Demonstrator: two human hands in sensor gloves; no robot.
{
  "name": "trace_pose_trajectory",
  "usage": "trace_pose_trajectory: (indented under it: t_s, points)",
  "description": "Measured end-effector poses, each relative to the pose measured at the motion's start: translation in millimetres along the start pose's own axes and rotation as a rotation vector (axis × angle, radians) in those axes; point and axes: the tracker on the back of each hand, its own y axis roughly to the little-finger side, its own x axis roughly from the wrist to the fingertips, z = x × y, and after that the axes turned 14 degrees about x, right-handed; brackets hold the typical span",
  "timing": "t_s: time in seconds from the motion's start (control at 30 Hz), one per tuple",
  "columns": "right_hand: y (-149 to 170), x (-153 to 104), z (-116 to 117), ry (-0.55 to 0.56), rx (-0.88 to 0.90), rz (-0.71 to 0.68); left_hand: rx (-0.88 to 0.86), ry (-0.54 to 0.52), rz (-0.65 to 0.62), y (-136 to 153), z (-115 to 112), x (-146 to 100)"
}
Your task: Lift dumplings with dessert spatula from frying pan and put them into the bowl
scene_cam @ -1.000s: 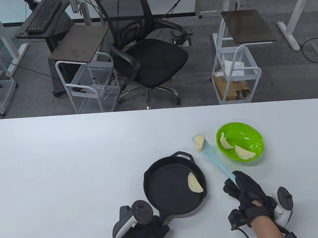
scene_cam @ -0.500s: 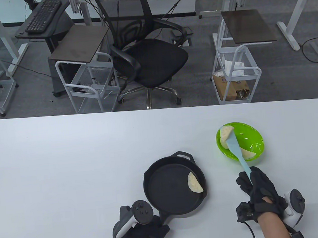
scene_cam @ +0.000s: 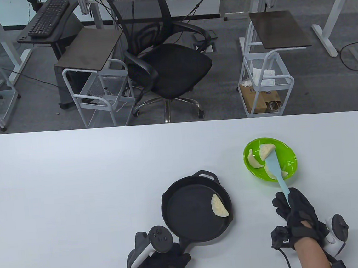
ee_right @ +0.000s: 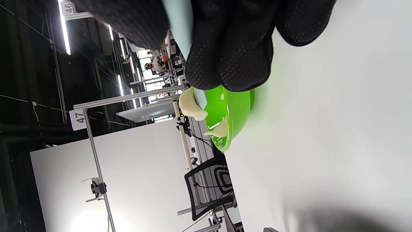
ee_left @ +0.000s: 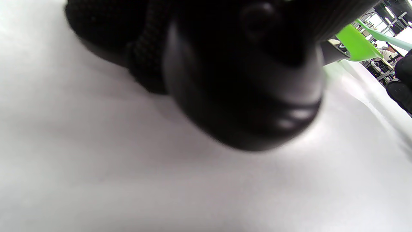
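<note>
Right hand (scene_cam: pixel 295 212), lower right of the table view, grips the handle of the pale blue dessert spatula (scene_cam: pixel 276 170), fingers curled round it; the blade reaches up over the green bowl (scene_cam: pixel 290 155), right of centre, and carries one dumpling (scene_cam: pixel 266 150) above the bowl's interior. Two more dumplings lie inside the bowl, one by its left wall (scene_cam: pixel 252 161), one under the blade (scene_cam: pixel 269 172). Left hand (scene_cam: pixel 158 265), bottom centre-left, is closed round the handle of the black frying pan (scene_cam: pixel 189 212), which rests on the white table (scene_cam: pixel 76 188) just left of the bowl. One dumpling (scene_cam: pixel 219 206) lies at the pan's right edge. In the background stands a black office chair (scene_cam: pixel 166 65)
</note>
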Motion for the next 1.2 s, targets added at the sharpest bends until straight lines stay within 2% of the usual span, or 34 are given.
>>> trace_pose_trajectory:
  t_s: [0.37,0.53,0.77,0.93,1.2]
  points:
    - [-0.1,5.4,4.5,-0.093,0.002,0.041,0.003,-0.001,0.000,-0.4,-0.2,0.3]
    - [-0.7,7.6,8.2,-0.149,-0.067,0.060,0.003,-0.002,-0.001,-0.4,-0.4,0.4]
    - [-8.1,3.3,17.2,-0.146,-0.264,-0.057,0.003,-0.002,-0.002,-0.5,-0.6,0.4]
    - [-13.6,-2.1,21.2,-0.103,-0.283,-0.137,0.004,0.000,-0.003,-0.3,-0.6,0.5]
    - [-22.8,-13.0,32.5,-0.154,-0.306,-0.244,0.003,0.001,-0.002,-0.1,-0.7,0.4]
